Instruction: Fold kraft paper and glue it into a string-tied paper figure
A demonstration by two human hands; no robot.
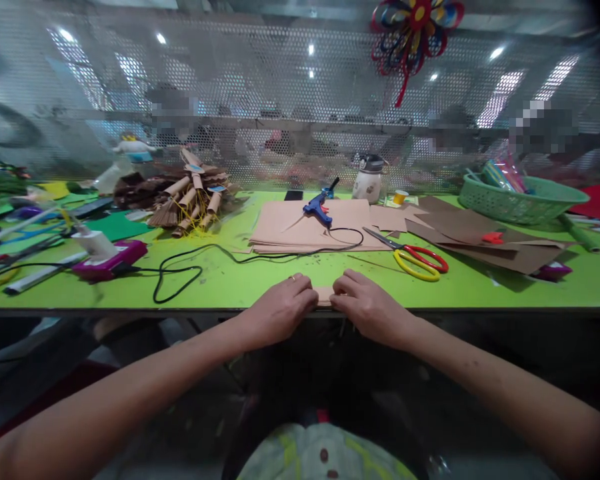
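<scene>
At the front edge of the green table, a small strip of light brown paper [325, 295] lies between my two hands. My left hand [291, 304] has its fingers closed on the strip's left end, and a ring shows on one finger. The right end is pinched by my right hand [364, 301]. Most of the strip is hidden under the fingers. Beyond them lies a stack of light brown paper sheets [280, 230] with a blue glue gun [319, 211] on top. Scissors [414, 259] with red and yellow handles rest to the right, their blades touching the stack.
A black cord [240, 256] loops across the green table [230, 283] toward a purple power strip [111, 261] at left. Rolled paper pieces [187, 200] are heaped behind. Dark brown sheets [485, 237], a green basket [525, 200] and a white bottle [369, 181] stand toward the right and back.
</scene>
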